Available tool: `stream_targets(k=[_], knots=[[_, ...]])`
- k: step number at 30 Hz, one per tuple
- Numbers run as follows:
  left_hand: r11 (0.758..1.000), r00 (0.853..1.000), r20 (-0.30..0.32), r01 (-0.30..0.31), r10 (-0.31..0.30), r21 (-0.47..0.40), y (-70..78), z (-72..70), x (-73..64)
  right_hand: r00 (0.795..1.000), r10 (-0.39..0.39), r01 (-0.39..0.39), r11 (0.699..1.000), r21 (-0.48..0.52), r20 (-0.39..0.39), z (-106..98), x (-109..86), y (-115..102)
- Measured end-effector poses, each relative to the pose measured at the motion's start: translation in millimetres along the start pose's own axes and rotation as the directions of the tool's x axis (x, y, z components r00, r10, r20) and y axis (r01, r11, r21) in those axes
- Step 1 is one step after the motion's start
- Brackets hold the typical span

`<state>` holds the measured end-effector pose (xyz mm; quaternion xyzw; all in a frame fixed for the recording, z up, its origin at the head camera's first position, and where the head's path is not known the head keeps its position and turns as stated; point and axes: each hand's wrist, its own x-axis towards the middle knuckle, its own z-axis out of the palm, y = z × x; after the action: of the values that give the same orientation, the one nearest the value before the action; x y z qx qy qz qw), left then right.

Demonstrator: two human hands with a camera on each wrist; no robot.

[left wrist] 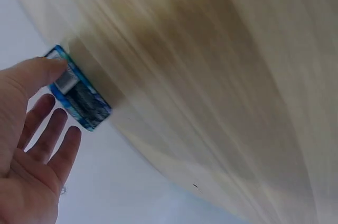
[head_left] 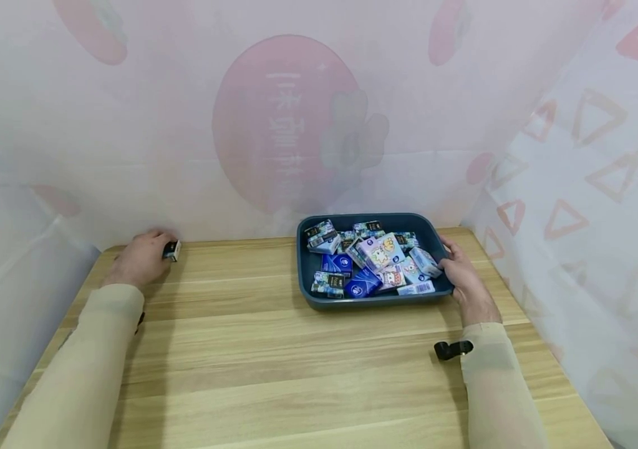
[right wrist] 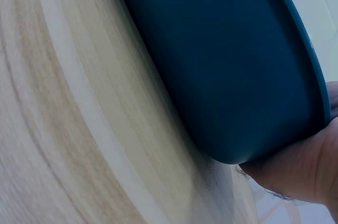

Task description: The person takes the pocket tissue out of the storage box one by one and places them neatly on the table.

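At the far left of the table, my left hand pinches a small pocket tissue pack with a dark and blue printed wrapper. In the left wrist view the thumb lies over the tissue pack, close to the table's edge, with three fingers spread free of it. My right hand grips the right end of a dark blue plastic tub, its thumb by the rim. Several pocket tissue packs lie jumbled in the tub, among them a plain blue one and a cartoon-printed one.
The wooden table ends at a white printed curtain behind the tub, with more curtain at both sides. Bare tabletop lies between my left hand and the tub. A black wrist camera juts from my right sleeve.
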<state>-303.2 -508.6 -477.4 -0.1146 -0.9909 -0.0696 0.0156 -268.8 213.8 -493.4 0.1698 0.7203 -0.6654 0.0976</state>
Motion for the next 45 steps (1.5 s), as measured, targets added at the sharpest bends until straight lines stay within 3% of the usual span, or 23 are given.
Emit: stream_targets(k=[7, 20, 32, 45], knots=[[0.998, 1.0, -0.008, 0.022, -0.023, -0.063, 24.8, -6.2, -2.1, 1.0, 0.0, 0.0, 1.0, -0.001, 0.001, -1, -1.0, 0], [0.987, 0.999, -0.037, 0.018, -0.025, -0.161, 92.1, -15.4, -2.5, 1.0, -0.016, 0.016, 1.0, -0.006, -0.004, -1, -0.3, 3], [0.985, 0.996, -0.094, -0.008, -0.008, -0.174, 153.3, -8.6, 4.6, 1.0, -0.011, 0.011, 1.0, -0.014, -0.002, -1, -0.4, 4], [0.981, 0.987, -0.15, -0.074, 0.047, -0.18, 203.2, -3.7, 15.6, 1.0, -0.009, 0.009, 1.0, 0.001, 0.006, 0, -2.2, -1]])
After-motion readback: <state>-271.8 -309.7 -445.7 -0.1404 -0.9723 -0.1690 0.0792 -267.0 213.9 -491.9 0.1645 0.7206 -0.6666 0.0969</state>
